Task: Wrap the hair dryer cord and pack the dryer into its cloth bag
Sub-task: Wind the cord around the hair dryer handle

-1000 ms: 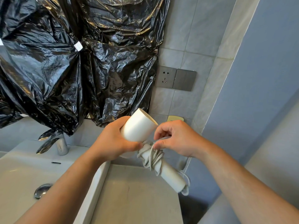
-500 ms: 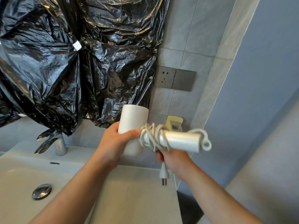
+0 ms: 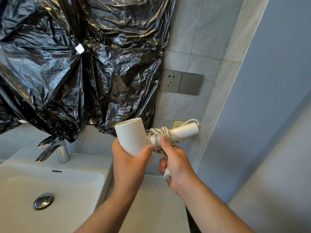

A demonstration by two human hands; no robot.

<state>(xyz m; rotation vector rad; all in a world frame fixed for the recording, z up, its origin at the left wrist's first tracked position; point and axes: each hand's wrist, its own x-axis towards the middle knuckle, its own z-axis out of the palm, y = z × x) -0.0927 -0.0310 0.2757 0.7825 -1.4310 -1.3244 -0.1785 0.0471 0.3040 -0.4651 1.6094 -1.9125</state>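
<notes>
At frame centre, the left hand (image 3: 130,158) grips the hair dryer (image 3: 133,137) barrel. The right hand (image 3: 175,160) is closed around the wrapped cord (image 3: 161,133), its plug (image 3: 167,176) below.

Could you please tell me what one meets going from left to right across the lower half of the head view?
Sink drain → faucet → left hand on the hair dryer barrel → right hand with the plug → hair dryer handle end.

Pretty bright, soft light in here, nothing harsh. The black plastic sheeting (image 3: 80,68) throws glare off every crease. My view's sharp mid-frame, but wide-angle bending tilts the tiled wall (image 3: 198,39) near the edges.
</notes>
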